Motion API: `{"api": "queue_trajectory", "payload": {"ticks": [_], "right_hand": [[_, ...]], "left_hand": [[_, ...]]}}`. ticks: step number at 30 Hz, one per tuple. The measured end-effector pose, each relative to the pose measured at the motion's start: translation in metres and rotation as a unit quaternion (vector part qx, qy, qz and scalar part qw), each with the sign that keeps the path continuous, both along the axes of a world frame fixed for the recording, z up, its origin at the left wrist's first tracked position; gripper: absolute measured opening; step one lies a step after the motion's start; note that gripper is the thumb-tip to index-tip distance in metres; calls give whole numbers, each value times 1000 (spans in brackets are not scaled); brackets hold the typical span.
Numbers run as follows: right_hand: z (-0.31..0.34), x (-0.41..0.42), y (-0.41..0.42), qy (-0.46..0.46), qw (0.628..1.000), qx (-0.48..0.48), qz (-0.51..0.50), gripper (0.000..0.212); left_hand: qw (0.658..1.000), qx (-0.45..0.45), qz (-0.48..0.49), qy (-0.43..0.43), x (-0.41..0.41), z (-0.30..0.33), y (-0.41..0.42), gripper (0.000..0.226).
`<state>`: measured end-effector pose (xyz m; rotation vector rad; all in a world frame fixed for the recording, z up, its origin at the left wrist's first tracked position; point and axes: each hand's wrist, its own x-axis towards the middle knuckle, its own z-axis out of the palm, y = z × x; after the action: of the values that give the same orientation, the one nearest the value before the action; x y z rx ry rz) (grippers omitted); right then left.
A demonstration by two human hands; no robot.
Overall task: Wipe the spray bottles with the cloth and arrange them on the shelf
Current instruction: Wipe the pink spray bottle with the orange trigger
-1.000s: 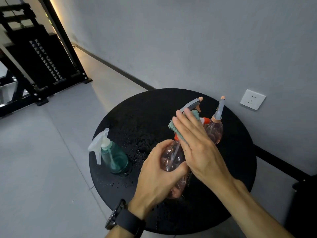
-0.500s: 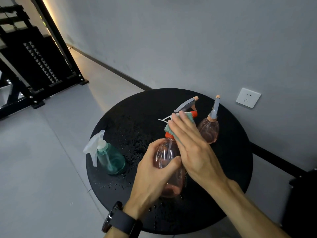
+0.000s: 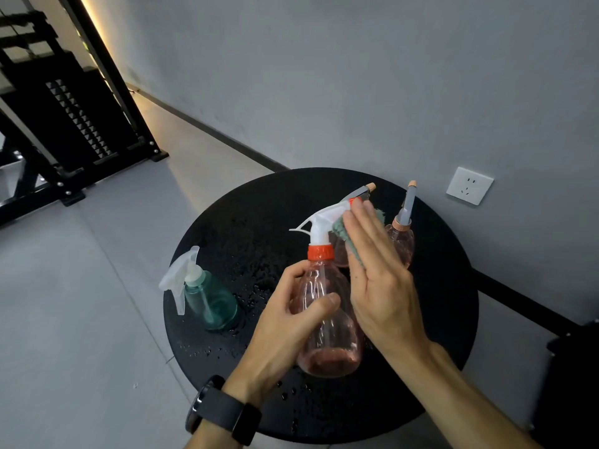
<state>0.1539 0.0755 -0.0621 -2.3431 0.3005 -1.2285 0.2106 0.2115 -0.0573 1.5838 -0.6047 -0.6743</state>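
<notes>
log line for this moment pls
step: wiping | left hand: grips pink bottle | right hand: presses cloth on it | shelf: none placed

Pink spray bottle (image 3: 327,322) is held upright above the table, teal cloth (image 3: 343,231) pressed against its white trigger head; green bottle (image 3: 210,303) is left standing nearby.

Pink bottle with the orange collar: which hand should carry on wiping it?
Right. The right hand already presses the green cloth flat against the pink bottle, while the left hand grips the bottle's body and steadies it.
</notes>
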Motion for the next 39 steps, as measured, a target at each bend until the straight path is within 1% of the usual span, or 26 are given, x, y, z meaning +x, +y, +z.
{"api": "queue_trajectory", "payload": {"ticks": [3,5,6,8,10,11,14,16,20,22,26,27,29,30,31,32,33,35,37,39], "right_hand": [[0,1,7,10,999,-27,38,45],[-1,1,13,18,997,-36,64,44],[-1,1,14,21,996,-38,74,44],[0,0,18,25,995,-37,85,43],[0,0,22,29,995,-30,93,43],[-1,0,24,31,995,-27,95,43],[-4,0,28,38,994,-21,98,45],[-6,0,30,41,994,-15,103,46],[-7,-1,35,38,992,-21,122,44],[-7,-1,39,38,991,-25,124,48],[-4,2,43,27,992,-22,118,50],[-3,2,43,25,993,-19,118,50],[-2,3,43,25,992,-16,121,52],[-2,3,44,26,992,-16,122,52],[-3,2,45,28,992,-14,124,52],[-5,2,45,31,991,-11,127,51],[-6,2,46,35,991,-7,133,50],[-8,1,48,33,989,-8,143,48],[-8,-1,50,26,988,-9,152,46],[-7,-1,49,13,988,-1,152,43]], "left_hand": [[1000,7,4,9,3,0,-1,35],[999,6,31,29,2,0,-3,15],[998,2,45,34,2,1,-5,16],[997,-6,74,34,3,1,-7,31],[994,-22,101,39,4,3,-8,39],[992,-33,110,45,5,4,-8,37],[987,-56,133,66,10,4,-6,22],[987,-53,138,70,13,4,-2,21],[993,-8,113,33,19,3,1,18],[995,15,95,9,20,1,0,21],[995,38,89,-27,16,-1,-2,33],[995,42,88,-36,15,-2,-2,32],[994,35,93,-50,15,-2,-3,17],[994,24,97,-40,16,-4,-3,9],[994,15,107,-22,18,-6,-2,9],[993,8,115,-4,20,-8,-1,16],[993,2,119,5,21,-9,0,19],[992,-1,124,8,22,-8,1,15],[990,-1,135,35,24,-6,3,10],[988,-21,136,74,26,-3,3,15]]}}
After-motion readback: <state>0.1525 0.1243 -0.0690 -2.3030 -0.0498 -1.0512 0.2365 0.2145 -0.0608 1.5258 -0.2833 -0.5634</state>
